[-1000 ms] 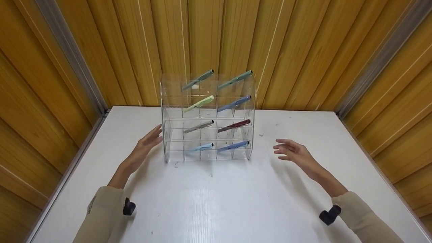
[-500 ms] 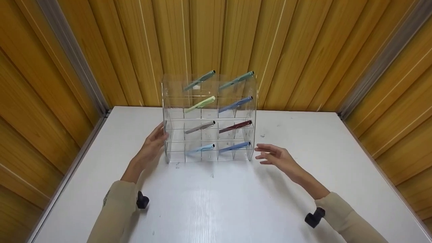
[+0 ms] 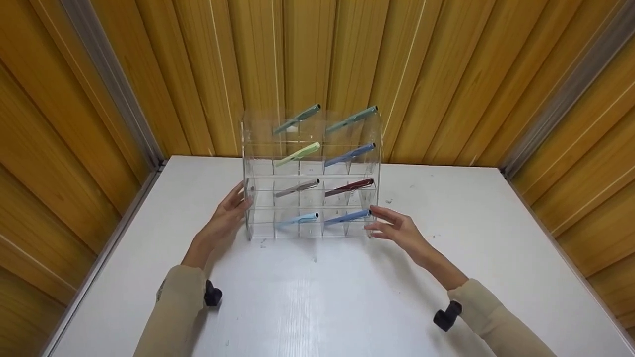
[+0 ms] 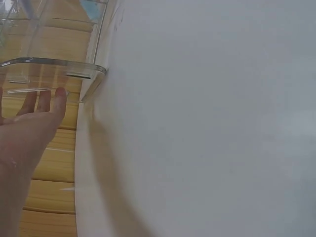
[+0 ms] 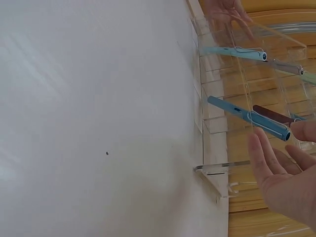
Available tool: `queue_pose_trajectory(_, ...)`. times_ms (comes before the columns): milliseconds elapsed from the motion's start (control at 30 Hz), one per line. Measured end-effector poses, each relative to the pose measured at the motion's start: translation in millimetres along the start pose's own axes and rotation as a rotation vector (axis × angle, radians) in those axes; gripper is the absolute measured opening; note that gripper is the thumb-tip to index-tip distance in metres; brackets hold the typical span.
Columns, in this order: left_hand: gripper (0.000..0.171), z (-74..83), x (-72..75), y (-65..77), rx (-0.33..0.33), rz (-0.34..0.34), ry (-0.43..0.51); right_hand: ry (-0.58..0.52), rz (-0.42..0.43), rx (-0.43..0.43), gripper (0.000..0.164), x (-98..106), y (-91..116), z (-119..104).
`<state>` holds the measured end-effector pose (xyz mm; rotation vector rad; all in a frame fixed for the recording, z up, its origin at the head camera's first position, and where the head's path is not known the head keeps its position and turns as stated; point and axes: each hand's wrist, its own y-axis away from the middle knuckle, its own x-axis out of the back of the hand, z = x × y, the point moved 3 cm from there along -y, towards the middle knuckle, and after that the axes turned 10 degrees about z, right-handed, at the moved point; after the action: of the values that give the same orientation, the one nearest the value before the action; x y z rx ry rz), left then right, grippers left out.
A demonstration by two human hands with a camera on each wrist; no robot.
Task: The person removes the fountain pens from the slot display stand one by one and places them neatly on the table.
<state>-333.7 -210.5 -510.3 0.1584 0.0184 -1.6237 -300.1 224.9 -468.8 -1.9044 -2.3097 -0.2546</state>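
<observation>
A clear acrylic pen rack (image 3: 243,163) with tiered shelves stands on the white table. Slanted pens rest in it in two columns: a light blue pen (image 3: 300,218) and a blue pen (image 3: 347,217) on the lowest tier, a greyish pen (image 3: 297,188) and a dark red pen (image 3: 349,187) above. My left hand (image 3: 228,213) lies against the rack's left side panel, fingers extended. My right hand (image 3: 399,233) is at the lower right corner, its relaxed fingers and thumb around the blue pen's capped end; I cannot tell whether they touch it.
Higher tiers hold a light green pen (image 3: 297,154), another blue pen (image 3: 351,153) and two green pens, one left (image 3: 298,119) and one right (image 3: 353,118). Behind the white table (image 3: 307,297) rises a wood-patterned wall (image 3: 307,54), with similar walls at both sides.
My right hand has moved left from the bare table to the rack's lower right corner. The left hand has come in against the left panel. The pens stay in their places.
</observation>
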Motion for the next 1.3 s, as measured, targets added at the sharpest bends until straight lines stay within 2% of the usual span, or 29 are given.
queue_pose_trajectory(167,0.083,-3.3,0.5,-1.1,0.022,-0.021,0.087,-0.034,-0.015,0.007,0.063,-12,-5,3)
queue_pose_trajectory(267,0.079,-2.9,0.0,-3.1,0.023,-0.029,0.108,-0.073,-0.013,0.013,0.060,-18,-9,5)
queue_pose_trajectory(467,0.078,-2.1,-0.7,-4.1,0.043,-0.006,0.110,-0.135,-0.024,-0.007,0.055,-30,-16,10)
queue_pose_trajectory(633,0.081,-3.3,-2.2,-2.6,0.048,0.007,0.115,-0.131,-0.018,-0.033,0.053,-38,-18,13)
queue_pose_trajectory(1000,0.082,-5.7,-1.8,-3.5,0.045,0.026,0.122,-0.201,0.067,-0.074,0.040,-46,-21,12)
queue_pose_trajectory(1300,0.080,-5.8,-0.8,-3.6,0.048,0.017,0.109,-0.202,0.113,-0.098,0.048,-47,-21,13)
